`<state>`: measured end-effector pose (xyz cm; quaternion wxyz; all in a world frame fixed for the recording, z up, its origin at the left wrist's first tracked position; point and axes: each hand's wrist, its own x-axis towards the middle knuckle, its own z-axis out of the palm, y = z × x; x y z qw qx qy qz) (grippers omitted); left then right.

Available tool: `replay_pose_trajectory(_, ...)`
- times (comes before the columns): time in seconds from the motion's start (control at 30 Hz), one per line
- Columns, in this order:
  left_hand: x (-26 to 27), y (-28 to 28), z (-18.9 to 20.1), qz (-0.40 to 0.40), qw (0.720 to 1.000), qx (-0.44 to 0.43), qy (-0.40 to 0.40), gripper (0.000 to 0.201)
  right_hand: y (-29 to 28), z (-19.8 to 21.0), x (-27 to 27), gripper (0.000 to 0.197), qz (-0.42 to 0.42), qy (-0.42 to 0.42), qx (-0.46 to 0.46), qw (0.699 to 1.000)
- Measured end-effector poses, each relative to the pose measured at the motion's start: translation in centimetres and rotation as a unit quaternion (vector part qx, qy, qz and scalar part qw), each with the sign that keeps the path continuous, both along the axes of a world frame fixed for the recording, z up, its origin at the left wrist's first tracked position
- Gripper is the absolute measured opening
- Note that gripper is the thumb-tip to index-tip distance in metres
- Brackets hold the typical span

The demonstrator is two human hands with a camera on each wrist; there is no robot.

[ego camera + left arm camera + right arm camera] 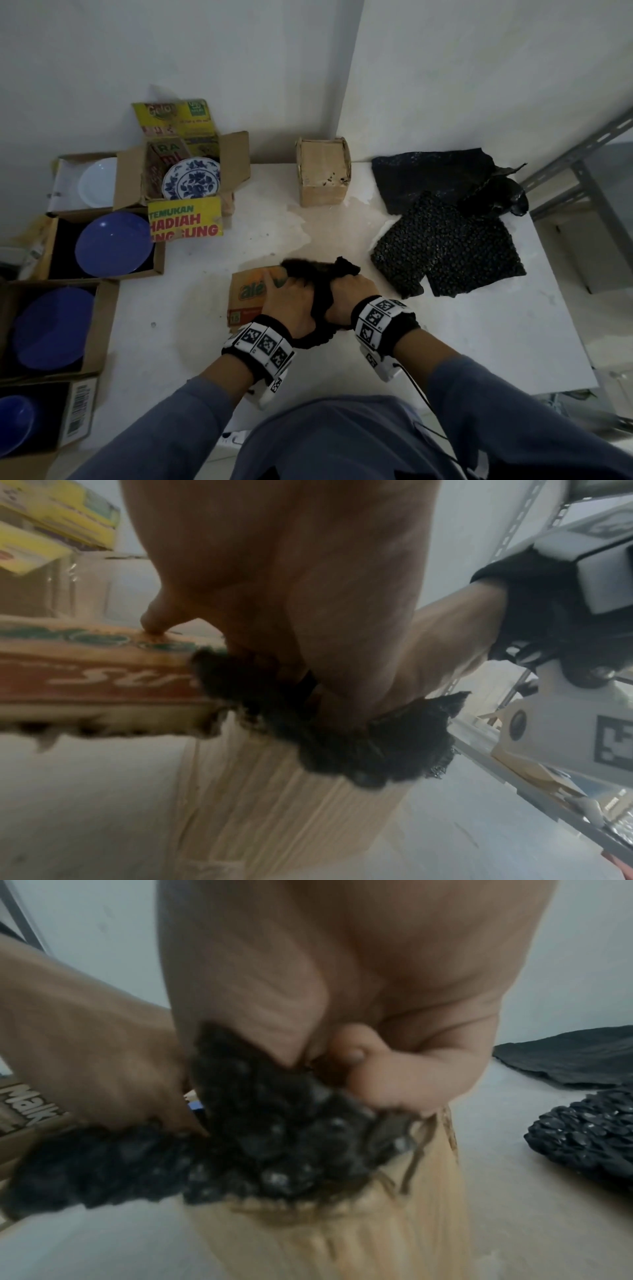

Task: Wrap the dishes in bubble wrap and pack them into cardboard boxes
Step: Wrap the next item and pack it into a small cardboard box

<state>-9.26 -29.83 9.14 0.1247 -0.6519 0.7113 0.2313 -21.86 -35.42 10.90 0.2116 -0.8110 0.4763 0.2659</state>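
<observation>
In a white-walled corner, I see the stained white table [191, 342] with open boxes of plates [113, 244] at its left. My left hand [291, 301] and right hand [349, 294] both clench a black bubble wrap bundle [320, 294] over the orange box [251, 296] mid-table.

black bubble wrap sheets [448, 246] | blue-floral white round plate [191, 179] | solid blue plate [114, 244] | yellow-red printed box flap [185, 219] | possibly stained white table [479, 325]
</observation>
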Motion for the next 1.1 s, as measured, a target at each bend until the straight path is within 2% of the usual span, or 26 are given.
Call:
replay_pose_trajectory(0.13, -0.4, -0.7, -0.3, 0.007, 0.999, 0.038, -0.005, 0.069, -0.4, 0.0, 0.2, 0.040, -0.001, 0.000, 0.008, 1.000)
replay_pose_trajectory(0.23, -0.3, -0.9, -0.2, 0.008, 0.999, 0.045, -0.005, 0.068, -0.4, 0.6, -0.3, 0.036, -0.002, -0.006, 0.009, 1.000)
replay_pose_trajectory(0.37, -0.6, -0.2, 0.4, -0.009, 0.999, -0.030, -0.040, 0.062, -0.3, 1.2, -1.0, 0.026, -0.006, -0.032, -0.007, 0.999)
replay_pose_trajectory(0.43, -0.8, 0.1, 0.4, -0.008, 0.997, -0.054, -0.048, 0.061, -0.1, 1.0, -1.0, 0.025, 0.008, -0.016, 0.000, 1.000)
replay_pose_trajectory(0.6, -1.0, -1.0, 0.5, 0.015, 0.999, 0.018, -0.037, 0.047, -0.6, 0.5, -0.2, 0.036, -0.005, 0.019, 0.042, 0.999)
replay_pose_trajectory(0.73, -1.1, -2.5, 0.3, 0.031, 0.994, 0.108, -0.009, 0.051, -1.1, 0.1, 0.4, 0.038, 0.003, 0.019, 0.056, 0.998)
replay_pose_trajectory(0.8, -1.0, -2.6, 0.7, 0.022, 0.993, 0.115, -0.009, 0.040, -1.2, 0.3, 0.2, 0.038, 0.024, 0.035, 0.046, 0.998)
replay_pose_trajectory(0.87, -0.8, -2.1, 1.4, 0.006, 0.997, 0.075, -0.009, 0.033, -1.3, 0.6, -0.2, 0.037, 0.047, 0.050, 0.020, 0.997)
replay_pose_trajectory(0.97, -0.3, -1.1, 1.8, -0.013, 0.999, 0.002, -0.029, 0.049, -1.2, 1.0, -0.6, 0.036, 0.068, 0.041, -0.027, 0.996)
replay_pose_trajectory(1.1, -0.6, -1.2, 0.9, -0.019, 0.999, 0.028, -0.043, 0.054, -0.9, 0.1, -0.6, 0.044, 0.040, 0.021, 0.019, 0.999)
